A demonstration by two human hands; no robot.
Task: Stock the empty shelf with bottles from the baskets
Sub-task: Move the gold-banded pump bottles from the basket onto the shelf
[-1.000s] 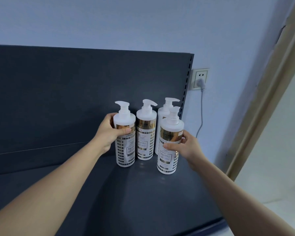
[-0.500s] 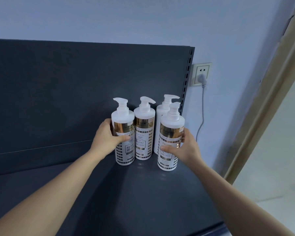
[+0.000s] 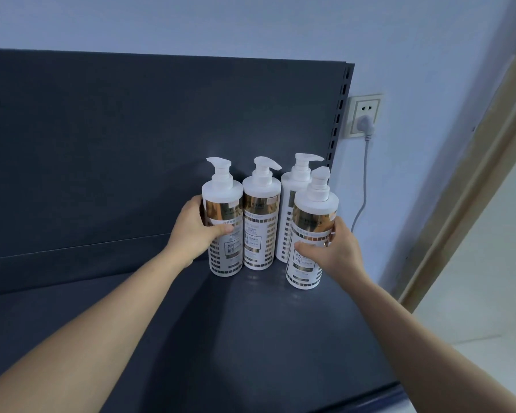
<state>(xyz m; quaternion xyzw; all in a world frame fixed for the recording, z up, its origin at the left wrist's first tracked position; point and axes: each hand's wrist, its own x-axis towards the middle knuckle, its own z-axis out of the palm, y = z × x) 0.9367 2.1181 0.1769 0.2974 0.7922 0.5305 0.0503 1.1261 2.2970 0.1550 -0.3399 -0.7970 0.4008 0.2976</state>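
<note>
Several white pump bottles with gold bands stand upright at the back right of the dark shelf (image 3: 251, 338). My left hand (image 3: 192, 234) grips the leftmost bottle (image 3: 225, 242), which rests on the shelf board. Touching it on the right is a second bottle (image 3: 261, 222), and a third bottle (image 3: 292, 186) stands against the back panel, partly hidden. My right hand (image 3: 337, 248) grips the front right bottle (image 3: 310, 234), which stands a little forward of the others. No baskets are in view.
The shelf's back panel (image 3: 131, 144) rises behind the bottles, with a slotted upright (image 3: 340, 114) at its right edge. A wall socket (image 3: 365, 114) with a plug and cable sits to the right. A beige door frame (image 3: 459, 189) runs along the right side.
Both hands have stayed on their bottles. The left bottle now stands close beside the second one, and the right bottle has been pushed back slightly toward the row.
</note>
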